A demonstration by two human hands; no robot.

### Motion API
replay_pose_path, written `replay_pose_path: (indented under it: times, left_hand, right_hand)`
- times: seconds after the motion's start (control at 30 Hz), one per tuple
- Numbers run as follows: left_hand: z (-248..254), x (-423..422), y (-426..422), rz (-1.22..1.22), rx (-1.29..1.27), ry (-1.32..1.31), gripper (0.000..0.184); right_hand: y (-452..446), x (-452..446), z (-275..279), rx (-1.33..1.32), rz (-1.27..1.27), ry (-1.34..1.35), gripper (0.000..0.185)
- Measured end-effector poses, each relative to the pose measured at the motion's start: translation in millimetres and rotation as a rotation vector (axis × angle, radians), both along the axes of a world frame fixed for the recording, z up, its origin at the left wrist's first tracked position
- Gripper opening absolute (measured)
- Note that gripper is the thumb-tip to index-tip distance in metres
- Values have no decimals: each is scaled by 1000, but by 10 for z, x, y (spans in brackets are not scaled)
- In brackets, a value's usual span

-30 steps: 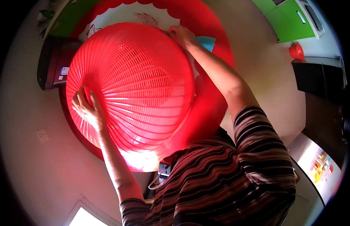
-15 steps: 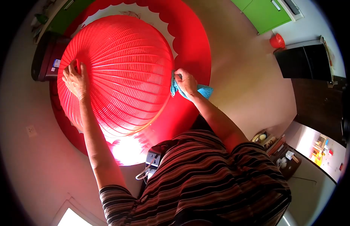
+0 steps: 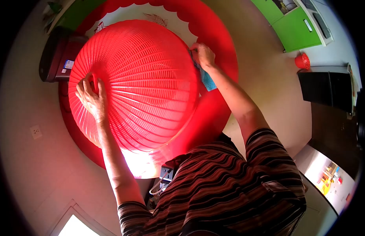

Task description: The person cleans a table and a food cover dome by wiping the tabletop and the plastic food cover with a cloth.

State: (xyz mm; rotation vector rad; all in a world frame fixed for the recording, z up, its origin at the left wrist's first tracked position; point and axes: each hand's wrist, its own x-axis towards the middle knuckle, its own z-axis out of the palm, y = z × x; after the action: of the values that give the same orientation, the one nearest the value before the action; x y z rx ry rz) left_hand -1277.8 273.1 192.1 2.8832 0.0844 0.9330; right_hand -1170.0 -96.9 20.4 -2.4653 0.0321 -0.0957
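A large red domed cover [image 3: 143, 86] of plastic mesh is tilted over the round red-edged table [image 3: 221, 35]. My left hand [image 3: 92, 96] grips the small handle at the top of the dome. At the cover's right rim, my right hand [image 3: 204, 56] is closed on a blue cloth [image 3: 208, 82], pressing it round the rim. Part of the cloth hangs below the fingers. The fingertips of my right hand are partly hidden behind the rim.
A dark bin [image 3: 60, 55] stands left of the table. Green cabinets [image 3: 296, 29], a red bucket [image 3: 302, 61] and a black cabinet [image 3: 326, 88] are at the right. A power strip [image 3: 166, 174] lies near my body.
My right hand with the cloth first came down along the cover's rim, then moved back up it. My left hand has stayed on the handle. The view has shifted.
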Motion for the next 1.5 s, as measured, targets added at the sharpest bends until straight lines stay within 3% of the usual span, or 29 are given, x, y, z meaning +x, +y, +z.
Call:
replay_pose_path:
  times: [0.27, 0.4, 0.6, 0.9, 1.07, 1.2, 1.27, 1.37, 1.5]
  left_hand:
    - [22, -21, -59, -2, -63, -12, 34]
    - [26, -10, -66, 7, -76, 10, 35]
    - [-26, -15, 29, -43, -56, -6, 35]
    - [-80, 43, 264, -247, -22, -64, 31]
    - [-91, 65, 501, -409, -67, 39, 32]
    - [-75, 53, 508, -375, -86, 146, 29]
    - [-202, 61, 513, -222, -29, 23, 25]
    - [-1, -70, 199, -83, -37, 96, 21]
    - [-6, -103, 169, -144, -93, 26, 19]
  right_hand:
    - [498, 1098, 39, 9, 170, 88, 18]
    - [621, 1176, 48, 2, 84, 111, 19]
    - [320, 746, -104, 101, 82, 98, 20]
    - [-13, -1073, -112, 129, -109, 30, 17]
    - [156, -2081, -273, 139, -150, 15, 16]
    - [289, -2764, -171, 174, -94, -28, 13]
    - [303, -2791, -163, 209, -88, -47, 12]
    - [226, -2588, -118, 207, -57, -27, 10]
    - [70, -1963, -189, 178, -111, -57, 10]
